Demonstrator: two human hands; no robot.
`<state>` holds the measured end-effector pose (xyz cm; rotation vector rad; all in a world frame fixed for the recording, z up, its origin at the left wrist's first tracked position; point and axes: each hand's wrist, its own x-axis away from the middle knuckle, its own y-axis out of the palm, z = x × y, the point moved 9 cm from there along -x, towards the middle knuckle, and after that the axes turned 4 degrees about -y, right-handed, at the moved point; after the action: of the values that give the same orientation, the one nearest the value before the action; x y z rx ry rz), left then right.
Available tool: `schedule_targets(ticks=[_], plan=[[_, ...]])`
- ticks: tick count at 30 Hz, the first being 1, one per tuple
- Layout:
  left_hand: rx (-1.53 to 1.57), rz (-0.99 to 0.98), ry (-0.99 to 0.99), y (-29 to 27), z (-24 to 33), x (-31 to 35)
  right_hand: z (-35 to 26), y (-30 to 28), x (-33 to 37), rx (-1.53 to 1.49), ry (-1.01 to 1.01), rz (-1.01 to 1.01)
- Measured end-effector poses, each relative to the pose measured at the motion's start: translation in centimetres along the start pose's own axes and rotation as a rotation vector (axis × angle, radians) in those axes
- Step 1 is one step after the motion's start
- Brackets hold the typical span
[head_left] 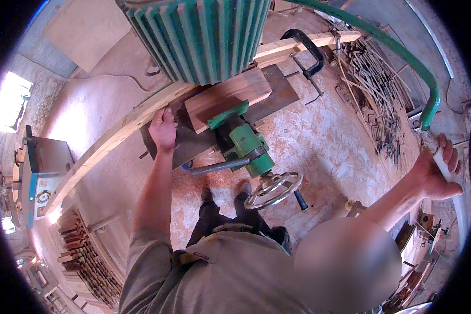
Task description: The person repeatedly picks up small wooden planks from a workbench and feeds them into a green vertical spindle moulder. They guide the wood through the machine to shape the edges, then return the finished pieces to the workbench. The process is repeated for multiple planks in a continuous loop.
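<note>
Under the left hand [163,128], whose fingers are curled shut over its edge, a long curved wooden plank [110,138] is held on the dark machine table [193,144]. Beyond those fingers a wood block [227,97] lies beneath the green motor housing [199,36]. The right hand [437,175] is clenched round a pale lever handle [447,167]. Below, the floor [324,141] is covered in sawdust.
</note>
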<state>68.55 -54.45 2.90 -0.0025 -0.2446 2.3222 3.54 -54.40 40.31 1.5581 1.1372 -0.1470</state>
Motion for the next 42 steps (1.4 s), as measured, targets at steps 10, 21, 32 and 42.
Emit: schedule_targets(ticks=[10,21,32,42], plan=[[-0.008,0.005,-0.04,0.1,-0.3,0.0,0.4,-1.5,1.9,-0.034,0.003,-0.042],[0.03,0.044,-0.036,0.1,0.3,0.4,0.4,-3.0,4.0,0.011,-0.003,0.002],[0.023,0.024,0.012,0.3,0.5,0.2,1.3,-3.5,6.1,-0.003,0.084,-0.148],[-0.015,0.004,-0.002,0.1,-0.2,0.0,1.5,-4.1,7.9,0.049,0.109,-0.263]])
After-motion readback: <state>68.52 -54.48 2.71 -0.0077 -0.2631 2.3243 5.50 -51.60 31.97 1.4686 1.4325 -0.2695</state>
